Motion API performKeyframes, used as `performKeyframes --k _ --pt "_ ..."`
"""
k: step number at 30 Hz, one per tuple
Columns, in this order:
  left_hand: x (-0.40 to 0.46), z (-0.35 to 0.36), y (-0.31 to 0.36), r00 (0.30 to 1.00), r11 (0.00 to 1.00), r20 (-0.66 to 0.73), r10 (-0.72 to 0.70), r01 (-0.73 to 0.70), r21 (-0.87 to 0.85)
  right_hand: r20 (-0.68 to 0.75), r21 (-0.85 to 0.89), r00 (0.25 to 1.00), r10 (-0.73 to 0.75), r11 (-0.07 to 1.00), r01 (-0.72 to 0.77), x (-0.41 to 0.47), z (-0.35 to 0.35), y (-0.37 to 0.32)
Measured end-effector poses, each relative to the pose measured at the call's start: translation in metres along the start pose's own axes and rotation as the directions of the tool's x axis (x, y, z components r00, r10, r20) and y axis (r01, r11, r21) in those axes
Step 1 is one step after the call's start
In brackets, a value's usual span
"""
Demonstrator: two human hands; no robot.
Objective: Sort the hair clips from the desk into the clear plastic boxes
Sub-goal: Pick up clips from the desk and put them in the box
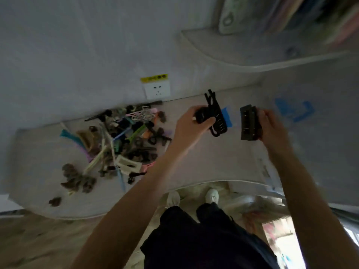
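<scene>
A heap of hair clips (120, 140) in black, brown, cream, pink, green and teal lies on the left half of the pale desk (204, 162). My left hand (191, 129) is raised above the desk's middle and grips a black claw clip (215, 115) whose teeth point up and right. My right hand (272, 127) holds a dark brown rectangular claw clip (248, 123) just to the right of it. The two clips are a short gap apart. No clear plastic box shows sharply; blurred clear plastic with blue tape (295, 109) sits at the right.
A white wall socket (157, 90) with a yellow label is behind the heap. A curved shelf (233, 53) with colourful stacked items hangs at the upper right. Loose brown clips (77, 179) lie near the desk's front left edge. My legs and white shoes (194, 197) stand below.
</scene>
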State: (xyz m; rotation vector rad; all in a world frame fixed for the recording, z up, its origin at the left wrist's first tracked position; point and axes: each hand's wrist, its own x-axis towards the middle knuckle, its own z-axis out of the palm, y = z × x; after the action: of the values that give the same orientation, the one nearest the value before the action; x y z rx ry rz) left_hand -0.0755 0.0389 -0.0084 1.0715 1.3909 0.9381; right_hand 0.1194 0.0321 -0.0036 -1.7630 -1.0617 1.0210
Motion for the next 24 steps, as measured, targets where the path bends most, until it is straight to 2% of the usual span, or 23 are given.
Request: performKeyframes --k 2,4,6,7,9,10,13,15,19,22,24 --pt "0.014 0.037 0.008 0.991 0.945 0.033 0.133 -0.137 0.298 0.014 -0.088 1.000 -0.013 0.996 0.015 0.025 -0.022 0.008" --pt "0.030 0.072 0.015 0.975 0.846 0.087 0.206 -0.222 0.485 0.034 -0.161 0.997 -0.064 0.985 0.069 0.049 -0.039 0.015" --pt "0.048 0.103 0.016 0.964 0.673 0.101 0.247 -0.246 0.697 0.073 -0.234 0.989 -0.126 0.962 0.140 0.072 -0.055 0.017" --pt "0.057 0.114 0.014 0.956 0.544 0.116 0.270 -0.251 0.800 0.106 -0.291 0.983 -0.153 0.940 0.177 0.081 -0.058 0.017" --pt "0.072 0.132 0.008 0.947 0.293 0.180 0.266 -0.257 0.921 0.181 -0.395 0.968 -0.174 0.888 0.234 0.097 -0.061 0.019" --pt "0.077 0.136 0.005 0.950 0.198 0.208 0.233 -0.256 0.946 0.219 -0.445 0.960 -0.173 0.858 0.256 0.102 -0.059 0.021" --pt "0.088 0.147 0.001 0.962 0.028 0.223 0.158 -0.230 0.973 0.341 -0.553 0.931 -0.128 0.774 0.308 0.117 -0.054 0.034" --pt "0.090 0.150 -0.002 0.967 -0.007 0.217 0.135 -0.218 0.976 0.427 -0.593 0.900 -0.091 0.723 0.354 0.125 -0.050 0.043" --pt "0.089 0.143 -0.013 0.976 0.037 0.202 0.087 -0.206 0.978 0.469 -0.670 0.883 -0.013 0.646 0.365 0.133 -0.041 0.053" --pt "0.084 0.131 -0.022 0.957 0.201 0.223 0.188 -0.259 0.945 0.523 -0.621 0.851 0.034 0.700 0.353 0.133 -0.033 0.055" --pt "0.078 0.121 -0.029 0.913 0.344 0.208 0.350 -0.332 0.879 0.551 -0.591 0.833 0.060 0.732 0.338 0.132 -0.030 0.055"
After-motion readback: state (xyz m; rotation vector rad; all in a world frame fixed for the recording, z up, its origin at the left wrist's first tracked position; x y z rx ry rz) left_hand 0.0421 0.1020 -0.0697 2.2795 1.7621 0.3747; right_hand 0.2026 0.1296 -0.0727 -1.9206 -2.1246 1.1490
